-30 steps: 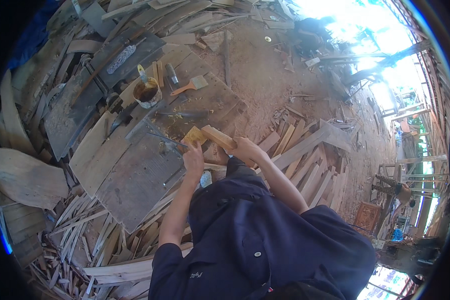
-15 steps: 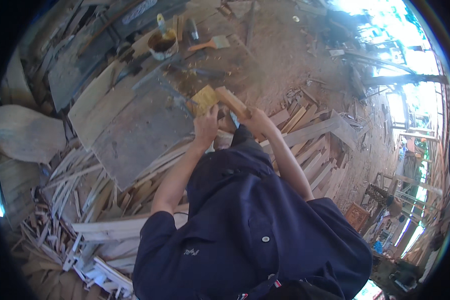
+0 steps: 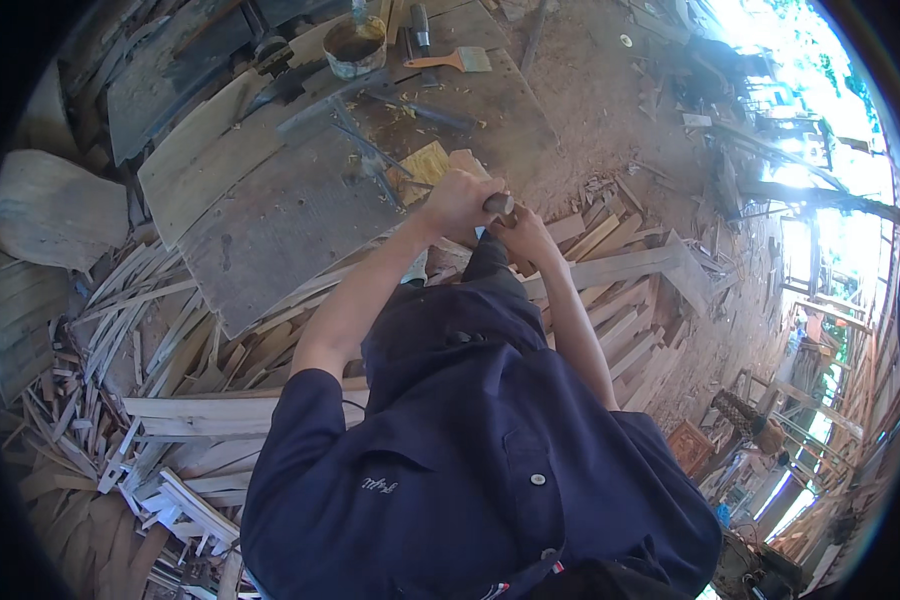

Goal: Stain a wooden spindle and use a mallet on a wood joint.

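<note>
My left hand point(image 3: 460, 203) is closed around a brown wooden handle point(image 3: 499, 204), whose rounded end sticks out toward my right hand; the rest of it is hidden. Close beside it, my right hand point(image 3: 527, 240) has its fingers curled at the near end of a wooden block point(image 3: 466, 160). The block's far end shows just beyond my left hand, and its middle is covered. A yellowish square piece of wood point(image 3: 426, 170) lies to the left of the block at the bench edge.
On the wooden bench point(image 3: 290, 215) are a bucket point(image 3: 355, 50) with a brush in it, an orange-handled paintbrush point(image 3: 450, 60), dark metal tools and shavings. Piled offcuts point(image 3: 610, 300) lie around my legs. A curved wooden panel point(image 3: 55, 210) stands at far left.
My left hand has left the yellowish piece and moved right and up, now gripping the handle over the block. The block is mostly covered now. The view has shifted slightly.
</note>
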Demonstrator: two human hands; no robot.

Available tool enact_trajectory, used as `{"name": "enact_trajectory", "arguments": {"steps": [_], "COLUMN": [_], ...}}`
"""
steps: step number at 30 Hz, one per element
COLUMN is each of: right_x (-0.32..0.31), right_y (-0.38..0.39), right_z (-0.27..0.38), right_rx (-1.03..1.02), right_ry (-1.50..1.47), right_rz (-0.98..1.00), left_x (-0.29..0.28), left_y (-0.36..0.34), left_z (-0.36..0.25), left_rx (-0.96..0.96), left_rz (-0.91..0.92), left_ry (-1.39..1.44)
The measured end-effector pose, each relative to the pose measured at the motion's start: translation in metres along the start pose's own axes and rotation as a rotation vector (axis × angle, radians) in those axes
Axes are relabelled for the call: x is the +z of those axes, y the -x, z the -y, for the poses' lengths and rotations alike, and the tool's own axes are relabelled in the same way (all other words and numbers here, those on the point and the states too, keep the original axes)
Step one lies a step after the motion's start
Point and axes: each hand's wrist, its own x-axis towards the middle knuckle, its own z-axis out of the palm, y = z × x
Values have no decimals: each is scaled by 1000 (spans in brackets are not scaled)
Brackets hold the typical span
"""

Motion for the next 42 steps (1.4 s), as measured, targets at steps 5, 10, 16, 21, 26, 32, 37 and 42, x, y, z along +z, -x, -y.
{"name": "enact_trajectory", "arguments": {"steps": [5, 10, 16, 21, 26, 32, 37, 42], "right_x": [1, -2, -5, -4, -6, 15, 12, -1], "right_y": [-3, -1, 4, -2, 3, -5, 5, 10], "right_z": [-7, 0, 9, -2, 4, -17, -14, -43], "right_rx": [-37, -19, -11, -17, -6, -59, 27, 137], "right_ry": [40, 25, 57, 50, 28, 53, 20, -348], "right_rz": [-48, -23, -35, -6, -29, -81, -22, -124], "left_x": [0, 0, -4, -2, 0, 8, 4, 8], "left_y": [-7, -7, -12, -19, -23, -29, -32, -43], "left_z": [5, 12, 13, 11, 14, 24, 20, 15], "left_rx": [1, 2, 36, -115, -140, -137, -166, -220], "left_rz": [-44, -42, -157, -293, -285, -324, -232, -231], "left_ry": [8, -47, -44, 3, -6, -1, -67, -124]}}
